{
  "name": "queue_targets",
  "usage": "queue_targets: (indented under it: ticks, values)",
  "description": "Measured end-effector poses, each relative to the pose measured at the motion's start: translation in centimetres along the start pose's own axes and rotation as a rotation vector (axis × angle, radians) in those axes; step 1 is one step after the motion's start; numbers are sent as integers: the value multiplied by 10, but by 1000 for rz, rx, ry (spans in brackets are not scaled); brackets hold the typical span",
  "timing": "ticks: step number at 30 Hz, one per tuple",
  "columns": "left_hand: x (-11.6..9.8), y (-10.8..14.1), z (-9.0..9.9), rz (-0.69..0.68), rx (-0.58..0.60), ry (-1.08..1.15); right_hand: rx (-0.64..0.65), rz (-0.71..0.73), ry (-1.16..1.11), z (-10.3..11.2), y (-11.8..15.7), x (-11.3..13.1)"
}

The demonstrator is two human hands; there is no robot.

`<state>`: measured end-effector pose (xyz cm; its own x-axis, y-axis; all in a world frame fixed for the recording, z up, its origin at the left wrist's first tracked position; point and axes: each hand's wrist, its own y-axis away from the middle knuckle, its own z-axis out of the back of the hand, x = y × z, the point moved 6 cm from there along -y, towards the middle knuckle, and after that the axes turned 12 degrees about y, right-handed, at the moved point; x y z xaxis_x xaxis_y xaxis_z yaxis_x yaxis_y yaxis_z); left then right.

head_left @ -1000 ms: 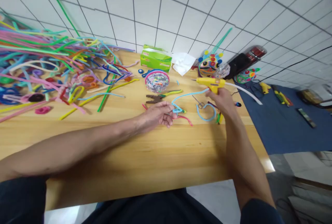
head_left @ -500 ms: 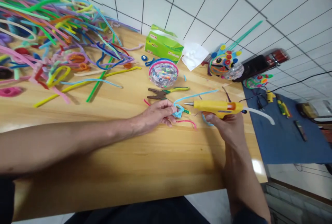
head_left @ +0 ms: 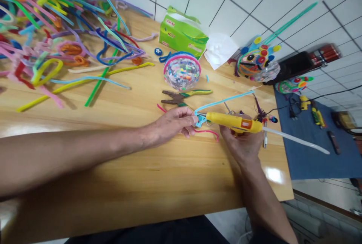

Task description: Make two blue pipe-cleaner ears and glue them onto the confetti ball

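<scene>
Light-blue pipe cleaner [head_left: 223, 101], bent at one end, sits at the frame's centre in the left hand's [head_left: 181, 122] pinched grip; the right hand's [head_left: 243, 142] grip wraps a yellow glue gun [head_left: 234, 122].

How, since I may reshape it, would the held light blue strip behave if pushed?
The blue strip probably bends and stays bent: folds show at the left hand. Its nearly straight free end suggests slight stiffness; being thin, it's likely light.
</scene>
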<state>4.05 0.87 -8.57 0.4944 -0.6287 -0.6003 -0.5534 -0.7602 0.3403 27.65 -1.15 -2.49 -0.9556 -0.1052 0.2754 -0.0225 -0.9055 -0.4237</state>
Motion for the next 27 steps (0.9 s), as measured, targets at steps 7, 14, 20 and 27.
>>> queue_targets:
  ticks: [7, 14, 20, 27]
  values:
    - [2, -1, 1, -4, 6, -31, -73, 130, 120, 10, -4, 16]
    - [2, 0, 1, -15, 37, -34, 89, -39, 43, 2, -1, 3]
    - [1, 0, -1, -29, 41, -51, 132, -66, 39, 1, -2, 4]
    - [0, 1, -2, -16, 41, -48, 126, -35, 49, 3, -1, 6]
